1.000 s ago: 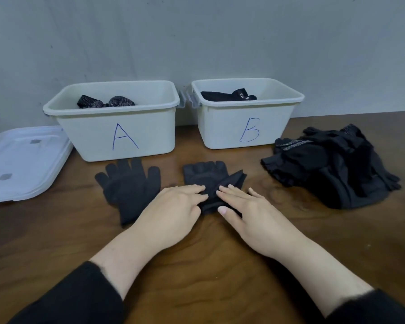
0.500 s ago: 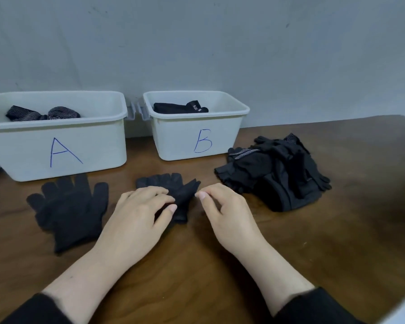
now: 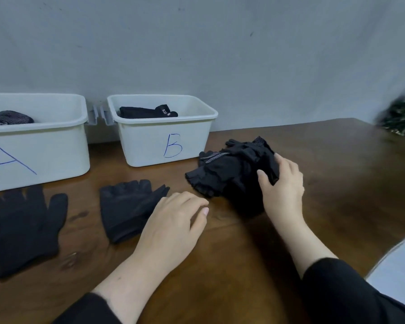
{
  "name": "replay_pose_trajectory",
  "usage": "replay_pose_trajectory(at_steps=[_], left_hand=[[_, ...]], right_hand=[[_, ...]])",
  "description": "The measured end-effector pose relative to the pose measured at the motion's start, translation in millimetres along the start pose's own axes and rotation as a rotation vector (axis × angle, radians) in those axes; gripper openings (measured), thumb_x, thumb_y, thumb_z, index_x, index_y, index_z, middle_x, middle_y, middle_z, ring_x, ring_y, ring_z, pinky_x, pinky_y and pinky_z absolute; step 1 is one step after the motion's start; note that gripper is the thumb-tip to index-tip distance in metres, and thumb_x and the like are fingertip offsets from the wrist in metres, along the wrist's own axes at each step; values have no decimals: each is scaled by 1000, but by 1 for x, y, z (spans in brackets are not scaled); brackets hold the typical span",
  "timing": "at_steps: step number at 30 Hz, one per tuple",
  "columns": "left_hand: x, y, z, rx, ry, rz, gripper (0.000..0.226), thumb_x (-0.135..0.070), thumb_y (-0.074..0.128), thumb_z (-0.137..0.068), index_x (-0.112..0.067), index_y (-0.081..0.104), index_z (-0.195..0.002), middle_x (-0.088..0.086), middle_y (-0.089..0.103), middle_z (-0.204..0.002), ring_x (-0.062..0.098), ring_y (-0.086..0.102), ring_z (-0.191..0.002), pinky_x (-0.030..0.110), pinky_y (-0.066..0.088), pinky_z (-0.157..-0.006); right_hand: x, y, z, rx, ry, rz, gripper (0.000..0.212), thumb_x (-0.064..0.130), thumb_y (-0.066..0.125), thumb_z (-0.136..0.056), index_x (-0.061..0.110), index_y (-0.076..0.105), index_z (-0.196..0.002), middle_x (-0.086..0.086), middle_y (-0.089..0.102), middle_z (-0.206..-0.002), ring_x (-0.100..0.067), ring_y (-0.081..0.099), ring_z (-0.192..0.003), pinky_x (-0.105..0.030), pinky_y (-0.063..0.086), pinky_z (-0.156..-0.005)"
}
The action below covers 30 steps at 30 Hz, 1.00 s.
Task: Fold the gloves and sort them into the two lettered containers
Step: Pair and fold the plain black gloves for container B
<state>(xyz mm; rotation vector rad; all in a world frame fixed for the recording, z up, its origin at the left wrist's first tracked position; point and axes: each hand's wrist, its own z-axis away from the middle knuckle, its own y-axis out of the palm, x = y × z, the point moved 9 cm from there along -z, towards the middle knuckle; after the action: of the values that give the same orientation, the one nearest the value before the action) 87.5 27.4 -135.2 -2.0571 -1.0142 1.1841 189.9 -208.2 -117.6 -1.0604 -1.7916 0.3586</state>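
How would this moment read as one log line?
right hand grips glove pile | left hand open beside fingerless glove | bin B holds gloves

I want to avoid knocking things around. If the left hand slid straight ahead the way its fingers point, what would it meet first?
Most likely the near edge of the pile of gloves; the left hand points up and right across bare table toward it. Depth is uncertain.

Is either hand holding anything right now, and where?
The right hand grips the glove pile at its right side; the left hand holds nothing.
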Motion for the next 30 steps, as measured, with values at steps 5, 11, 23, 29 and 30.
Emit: replay_pose_trajectory(at_steps=[5, 11, 23, 29, 30], left_hand=[[-2, 4, -4, 3, 2, 8, 30, -38, 44, -101, -29, 66, -119, -20, 62, -112, -1, 49, -106, 20, 35, -98], [9, -1, -5, -36, -29, 6, 30, -37, 43, -102, -29, 66, -119, -21, 61, -113, -2, 49, -108, 17, 28, -98], [14, -27, 1, -260, -97, 326, 46, -51, 44, -95, -41, 44, -140, -26, 54, -129, -4, 50, -122, 24, 46, -102], [43, -70, 6, -431, -185, 555, 59, -33, 57, -98, -39, 26, -148, -23, 51, -139, -1, 47, -130, 22, 39, -109], [50, -78, 11, -472, -200, 551, 54, -29, 54, -100, -36, 30, -147, -21, 54, -136, 1, 50, -127, 21, 41, -107]], right_hand=[[-33, 10, -17, 42, 73, -39, 31, 32, 56, -103, 14, 68, -124, 1, 62, -131, -23, 55, -123, -48, 44, -105], [-9, -22, -23, -35, 28, -283, 19, 32, 44, -107, 21, 59, -109, 10, 63, -86, -5, 58, -74, -22, 42, -56], [74, -68, -5, 99, -52, -611, 23, 28, 53, -104, 20, 67, -87, 7, 61, -64, -10, 55, -56, -24, 44, -53], [132, -52, 26, 207, -239, -526, 19, 26, 53, -104, 24, 67, -92, 15, 70, -75, -1, 61, -63, -14, 44, -53], [138, -52, 27, 166, -267, -499, 17, 28, 52, -105, 25, 65, -93, 17, 69, -77, -2, 60, -64, -16, 44, -54]])
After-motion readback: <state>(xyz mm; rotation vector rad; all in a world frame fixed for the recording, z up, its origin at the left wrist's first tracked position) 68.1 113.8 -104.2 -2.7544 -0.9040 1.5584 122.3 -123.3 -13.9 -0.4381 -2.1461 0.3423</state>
